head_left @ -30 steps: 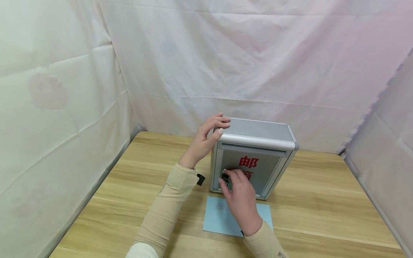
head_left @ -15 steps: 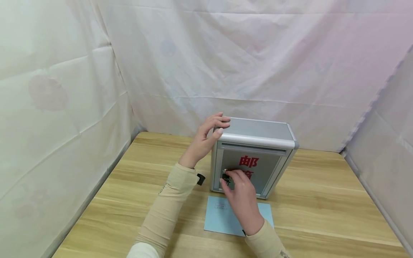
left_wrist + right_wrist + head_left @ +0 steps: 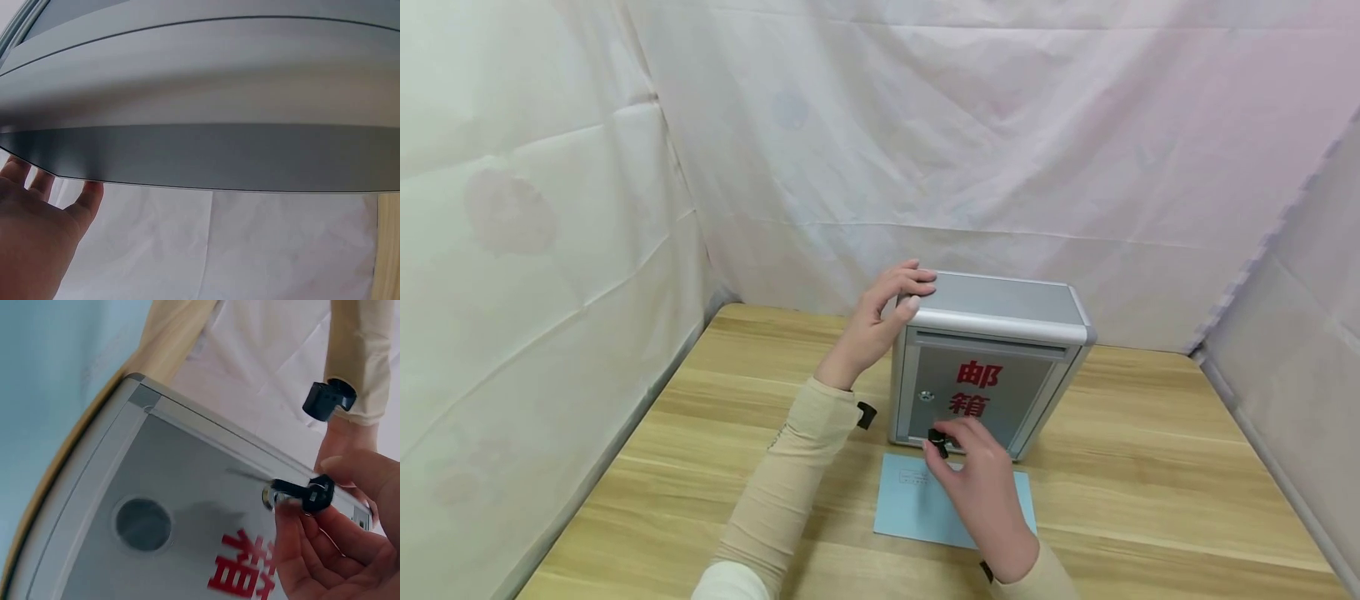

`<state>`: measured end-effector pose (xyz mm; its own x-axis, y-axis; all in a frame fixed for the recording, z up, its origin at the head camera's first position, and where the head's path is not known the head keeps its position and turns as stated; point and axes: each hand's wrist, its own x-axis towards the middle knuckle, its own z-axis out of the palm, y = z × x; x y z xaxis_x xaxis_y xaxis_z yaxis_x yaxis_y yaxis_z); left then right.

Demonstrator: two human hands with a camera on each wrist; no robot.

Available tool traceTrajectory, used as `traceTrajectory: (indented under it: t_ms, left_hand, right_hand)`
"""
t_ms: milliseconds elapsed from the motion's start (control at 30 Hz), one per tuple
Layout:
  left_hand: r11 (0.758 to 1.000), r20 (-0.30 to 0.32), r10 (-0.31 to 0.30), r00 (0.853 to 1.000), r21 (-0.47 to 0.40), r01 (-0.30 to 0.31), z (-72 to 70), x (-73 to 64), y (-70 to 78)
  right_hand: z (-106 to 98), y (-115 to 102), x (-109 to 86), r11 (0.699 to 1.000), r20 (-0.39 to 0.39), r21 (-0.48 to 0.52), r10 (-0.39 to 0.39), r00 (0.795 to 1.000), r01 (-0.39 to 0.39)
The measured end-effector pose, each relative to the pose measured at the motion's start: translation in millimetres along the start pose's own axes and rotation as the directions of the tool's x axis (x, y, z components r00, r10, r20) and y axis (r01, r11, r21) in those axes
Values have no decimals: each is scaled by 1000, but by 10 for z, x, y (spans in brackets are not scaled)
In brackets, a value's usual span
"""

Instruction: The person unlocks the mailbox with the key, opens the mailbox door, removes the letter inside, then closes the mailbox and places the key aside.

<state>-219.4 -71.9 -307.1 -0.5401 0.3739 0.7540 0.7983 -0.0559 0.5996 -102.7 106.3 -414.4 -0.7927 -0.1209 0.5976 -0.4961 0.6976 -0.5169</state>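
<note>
A grey metal mailbox (image 3: pixel 1000 302) with red characters and a slot in its front stands on the table. My left hand (image 3: pixel 880 321) rests on its top left corner; the left wrist view shows those fingers (image 3: pixel 92 197) along the box's edge. Below and right of the round lock (image 3: pixel 926 396), my right hand (image 3: pixel 981 487) pinches black-headed keys (image 3: pixel 938 442) between thumb and fingers. In the right wrist view a key (image 3: pixel 315 495) points its thin blade toward the box front, apart from the lock.
A pale blue sheet or envelope (image 3: pixel 906 517) lies flat before the mailbox, partly hidden under the right hand. The wooden table (image 3: pixel 1150 467) is enclosed by light cloth walls (image 3: pixel 880 150). A black wrist mount (image 3: pixel 867 415) juts from the left sleeve.
My right hand has drawn the keys out of the lock and moved down and slightly right, uncovering the lock and the lower red character. The left hand stays put.
</note>
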Motion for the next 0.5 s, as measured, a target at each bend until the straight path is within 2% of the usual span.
traceTrajectory:
  t_ms: [133, 267, 500]
  left_hand:
    - [1000, -5, 9, 1000, -6, -9, 6, 5, -6]
    - [1000, -12, -11, 1000, -1, 11, 9, 8, 4]
    - [1000, -10, -27, 1000, 15, 28, 7, 6, 8]
  right_hand:
    - [-142, 109, -78, 994, 91, -29, 105, 990, -102]
    - [-295, 313, -133, 978, 199, -70, 208, 958, -198]
    - [-562, 759, -254, 959, 277, -136, 276, 921, -247]
